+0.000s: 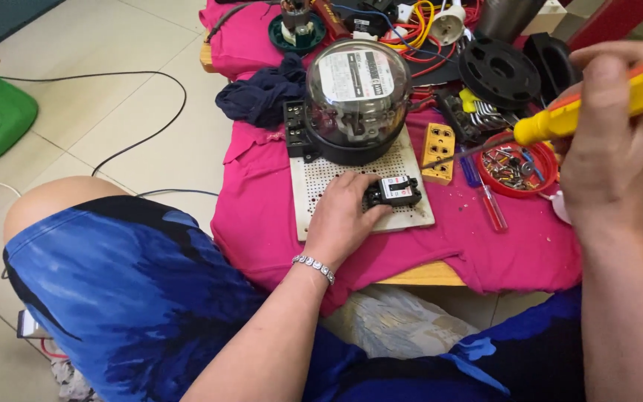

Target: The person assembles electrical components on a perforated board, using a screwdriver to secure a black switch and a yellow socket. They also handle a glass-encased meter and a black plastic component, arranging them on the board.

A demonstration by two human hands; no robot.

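On a pink cloth above tiled floor, left hand grips a switch; right hand clasps a screwdriver.

White label under meter dome; small white label on breaker.

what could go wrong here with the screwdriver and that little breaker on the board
1. The left hand alone steadies the small black breaker on the perforated board; if the breaker shifts, the screwdriver tip could slip onto the fingers.
2. The right hand holds the screwdriver just above the red dish of screws; a careless swing might tip it.
3. The board lies on loose pink cloth, so it may slide under pressure.
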